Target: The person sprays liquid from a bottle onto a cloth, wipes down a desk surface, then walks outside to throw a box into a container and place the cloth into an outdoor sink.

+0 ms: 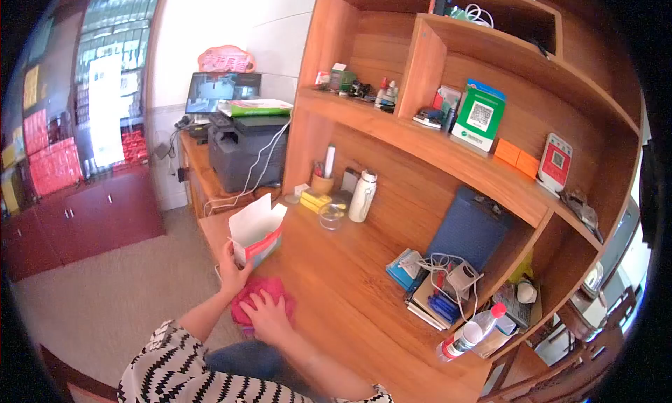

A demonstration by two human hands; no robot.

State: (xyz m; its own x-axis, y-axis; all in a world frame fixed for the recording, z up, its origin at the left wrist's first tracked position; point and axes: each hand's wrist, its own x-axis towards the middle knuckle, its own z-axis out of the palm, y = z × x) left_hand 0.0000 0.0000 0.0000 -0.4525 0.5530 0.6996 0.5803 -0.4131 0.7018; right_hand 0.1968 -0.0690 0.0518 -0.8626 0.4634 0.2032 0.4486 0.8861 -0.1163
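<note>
Presently, locate the pink cloth at the left-hand edge of the wooden desk, bunched beneath the right hand. Note the right fingers spread apart over its top, with no fold visibly pinched between them. Judge the step in hand as wiping or pressing with the cloth while steadying the white carton alongside; from a single view, cannot tell a wiping stroke from a pause.

Find the carton just beyond the cloth, open at the top, flaps raised, with a red band along one side. Note the left hand at its lower near corner, apparently pinching the card between thumb and curled fingers. For the next move, judge necessary: even pressure on the cloth, a firm but light hold on the thin card, and clearance between the two.

Moving outward, see the clear cup and the white flask farther back, well apart from both hands. Farther right, see a blue clipboard propped upright and a red-capped bottle.

Treat as hidden: the cloth's underside, most of the carton's inside, and some left fingertips. Cannot tell the carton's support, desk or left hand alone, nor the extent of cloth past the edge. Treat small print as unreadable and the dark, curved margins as cut off.
</note>
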